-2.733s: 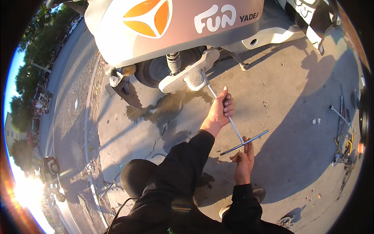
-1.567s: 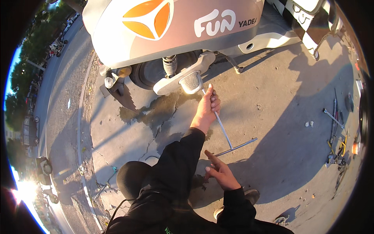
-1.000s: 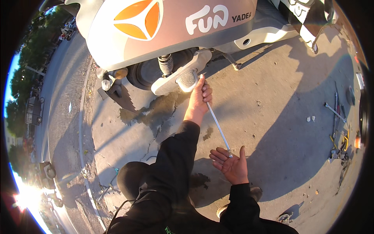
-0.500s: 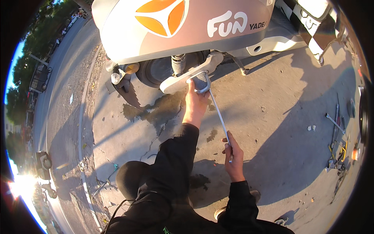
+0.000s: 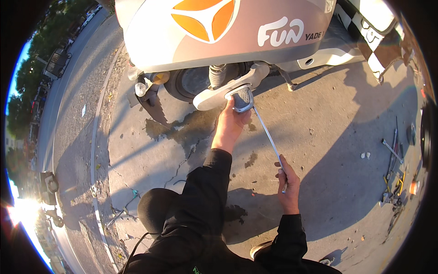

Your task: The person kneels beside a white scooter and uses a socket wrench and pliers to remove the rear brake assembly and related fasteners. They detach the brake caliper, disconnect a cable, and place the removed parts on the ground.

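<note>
A grey-padded footrest with a silver rim juts from the light grey arm under the scooter's body. My left hand grips it, thumb on top and fingers beneath. A long, thin chrome rod-like tool runs from the footrest's right edge down toward me. Around its near end my right hand is closed. How the tool's far end meets the footrest is too small to make out.
The scooter's wheel and spring shock are behind the footrest. A kickstand reaches the ground to the right. On the far right lie a wrench and several hand tools. Dark wet stains mark the cracked concrete.
The scooter and both hands sit farther right in the picture. The rod leans slightly more to the right, with my right hand moved that way. Both grips are kept.
</note>
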`<state>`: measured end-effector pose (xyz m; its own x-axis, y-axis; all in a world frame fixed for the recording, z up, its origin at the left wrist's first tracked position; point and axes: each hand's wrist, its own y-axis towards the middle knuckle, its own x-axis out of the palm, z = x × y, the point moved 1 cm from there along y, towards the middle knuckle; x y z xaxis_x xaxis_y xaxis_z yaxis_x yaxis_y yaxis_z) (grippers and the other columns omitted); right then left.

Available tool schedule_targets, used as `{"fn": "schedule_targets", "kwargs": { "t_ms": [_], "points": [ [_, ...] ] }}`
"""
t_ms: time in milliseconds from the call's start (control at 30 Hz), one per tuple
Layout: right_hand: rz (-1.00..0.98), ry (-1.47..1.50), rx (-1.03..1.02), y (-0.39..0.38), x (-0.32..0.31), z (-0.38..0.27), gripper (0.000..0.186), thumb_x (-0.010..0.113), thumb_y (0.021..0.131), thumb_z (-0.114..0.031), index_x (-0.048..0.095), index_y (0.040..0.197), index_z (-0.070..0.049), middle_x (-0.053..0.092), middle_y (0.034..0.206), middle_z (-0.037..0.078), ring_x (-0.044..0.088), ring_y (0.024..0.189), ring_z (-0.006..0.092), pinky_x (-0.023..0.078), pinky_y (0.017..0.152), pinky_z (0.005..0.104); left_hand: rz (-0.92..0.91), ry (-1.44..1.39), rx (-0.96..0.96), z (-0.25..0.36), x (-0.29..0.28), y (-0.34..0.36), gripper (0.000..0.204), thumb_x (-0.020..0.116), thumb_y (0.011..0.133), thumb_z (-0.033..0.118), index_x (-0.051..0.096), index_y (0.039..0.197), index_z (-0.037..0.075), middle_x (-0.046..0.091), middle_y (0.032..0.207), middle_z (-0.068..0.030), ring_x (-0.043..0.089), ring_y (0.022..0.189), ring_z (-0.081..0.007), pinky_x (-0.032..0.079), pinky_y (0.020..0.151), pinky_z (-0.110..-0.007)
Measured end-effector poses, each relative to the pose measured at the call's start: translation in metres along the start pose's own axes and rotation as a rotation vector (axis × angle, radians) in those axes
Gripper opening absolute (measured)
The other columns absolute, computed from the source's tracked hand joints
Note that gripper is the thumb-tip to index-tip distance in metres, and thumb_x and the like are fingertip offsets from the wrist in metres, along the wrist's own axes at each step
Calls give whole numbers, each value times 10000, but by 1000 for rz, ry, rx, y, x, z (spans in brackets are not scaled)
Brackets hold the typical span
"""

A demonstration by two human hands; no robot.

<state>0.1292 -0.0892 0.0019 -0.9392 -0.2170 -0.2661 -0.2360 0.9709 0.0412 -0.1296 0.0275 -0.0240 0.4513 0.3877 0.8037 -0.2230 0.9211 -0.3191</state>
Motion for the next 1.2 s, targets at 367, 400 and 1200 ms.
{"fn": "schedule_targets", "kwargs": {
  "t_ms": [367,400,1200],
  "points": [
    [-54,118,88,0,-8,-12,431,493,981,21,548,1400,-66,680,1076,69,568,818,93,504,744,257,-33,-110,36,-17,2,-7,423,493,1025,451,526,1294,125,644,1149,-39,633,985,-183,524,747,-280],
    [-67,152,106,-1,-4,-11,429,497,980,22,547,1398,-59,681,1065,66,566,811,91,505,743,257,13,-85,38,-15,1,-7,420,497,1023,453,534,1288,130,646,1142,-34,630,967,-173,515,733,-279],
    [-155,803,410,-14,18,28,400,533,984,-52,549,1383,-32,657,1011,22,538,726,77,455,641,226,355,211,-189,39,8,13,313,349,1002,232,561,1050,6,558,851,-90,514,679,-189,381,513,-257]
  ]
}}
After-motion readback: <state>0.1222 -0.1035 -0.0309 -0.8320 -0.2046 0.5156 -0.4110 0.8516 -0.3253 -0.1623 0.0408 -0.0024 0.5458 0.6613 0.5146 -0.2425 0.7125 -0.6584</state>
